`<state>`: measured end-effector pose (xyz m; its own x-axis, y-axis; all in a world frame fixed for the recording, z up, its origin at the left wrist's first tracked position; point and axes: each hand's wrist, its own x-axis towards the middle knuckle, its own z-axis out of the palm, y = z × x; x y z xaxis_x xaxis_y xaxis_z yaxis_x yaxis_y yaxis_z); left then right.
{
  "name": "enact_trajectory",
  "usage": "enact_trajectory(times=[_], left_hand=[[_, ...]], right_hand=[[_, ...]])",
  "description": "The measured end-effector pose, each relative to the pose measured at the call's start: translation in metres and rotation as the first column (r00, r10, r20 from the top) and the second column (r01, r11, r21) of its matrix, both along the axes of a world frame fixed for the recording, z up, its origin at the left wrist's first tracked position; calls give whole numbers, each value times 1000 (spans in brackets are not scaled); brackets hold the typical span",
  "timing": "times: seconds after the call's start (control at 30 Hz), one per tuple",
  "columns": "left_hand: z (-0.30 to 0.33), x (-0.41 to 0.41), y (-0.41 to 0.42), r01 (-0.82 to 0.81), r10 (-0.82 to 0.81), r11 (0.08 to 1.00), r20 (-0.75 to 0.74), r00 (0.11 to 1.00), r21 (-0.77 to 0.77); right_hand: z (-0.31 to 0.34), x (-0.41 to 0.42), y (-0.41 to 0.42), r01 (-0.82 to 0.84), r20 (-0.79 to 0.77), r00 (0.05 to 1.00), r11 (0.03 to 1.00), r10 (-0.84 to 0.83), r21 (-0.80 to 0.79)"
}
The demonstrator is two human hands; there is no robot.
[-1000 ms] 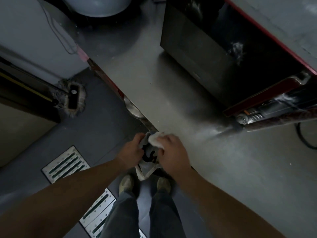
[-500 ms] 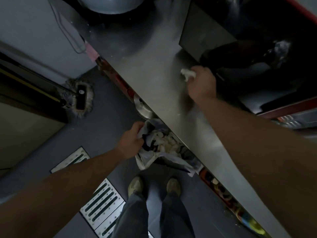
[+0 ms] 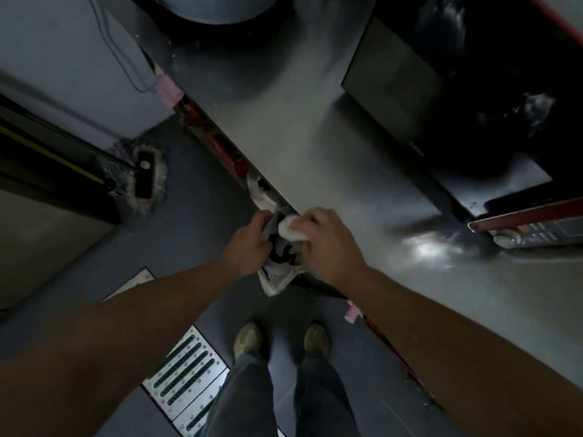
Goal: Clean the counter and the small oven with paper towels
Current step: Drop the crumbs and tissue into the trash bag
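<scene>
My right hand grips a crumpled white paper towel at the front edge of the steel counter, right over the mouth of a thin plastic bag. My left hand pinches the bag's rim and holds it against the counter edge. The small oven stands on the counter at the upper right, dark-fronted with a red trim and a control panel.
A large round metal pot sits at the counter's far end. A mop head lies on the floor at the left. Metal floor drain grates run beside my shoes. A wet sheen marks the counter near the oven.
My right hand has come back from beside the oven to the counter's front edge, carrying the paper towel over the bag. My left hand has kept hold of the bag.
</scene>
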<state>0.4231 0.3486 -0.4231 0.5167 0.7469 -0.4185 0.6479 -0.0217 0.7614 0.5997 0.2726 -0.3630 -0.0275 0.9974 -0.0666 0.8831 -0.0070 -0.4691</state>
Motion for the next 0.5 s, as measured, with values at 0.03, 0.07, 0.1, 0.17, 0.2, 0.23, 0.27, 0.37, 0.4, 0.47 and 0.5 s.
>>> enact_trajectory(times=[0.03, 0.07, 0.1, 0.17, 0.2, 0.23, 0.27, 0.37, 0.4, 0.47, 0.5], left_hand=[[0, 1, -1, 13, -13, 1000, -1, 1000, 2], [0, 2, -3, 25, -25, 1000, -4, 1000, 3], [1, 3, -4, 46, -46, 999, 0, 999, 7], [2, 3, -7, 95, -95, 995, -14, 995, 11], [3, 4, -9, 108, -108, 994, -22, 994, 11], [2, 4, -10, 114, -114, 993, -24, 993, 15], [2, 6, -11, 120, -120, 993, -30, 992, 12], [2, 11, -19, 144, -144, 990, -37, 989, 3], [3, 11, -20, 144, -144, 990, -35, 989, -3], [5, 12, -21, 150, -150, 989, -39, 988, -4], [6, 13, -22, 144, -144, 990, -47, 988, -3]], right_hand=[[0, -3, -10, 1, -36, 999, 1000, -1, -10], [1, -4, -17, 37, -69, 997, 999, -39, -26], [3, -3, -22, 106, -95, 990, 994, -108, -23], [12, 5, -25, 281, -90, 957, 959, -276, 43], [19, 11, -22, 359, -77, 932, 931, -353, 73], [23, 20, -15, 424, -63, 905, 901, -420, 93], [25, 31, -7, 479, -46, 878, 872, -477, 97], [21, 62, 16, 565, 35, 825, 825, -564, -32], [19, 65, 18, 558, 76, 830, 826, -553, -80], [19, 58, 13, 493, 121, 869, 857, -480, -147], [20, 47, 7, 414, 118, 910, 893, -398, -174]])
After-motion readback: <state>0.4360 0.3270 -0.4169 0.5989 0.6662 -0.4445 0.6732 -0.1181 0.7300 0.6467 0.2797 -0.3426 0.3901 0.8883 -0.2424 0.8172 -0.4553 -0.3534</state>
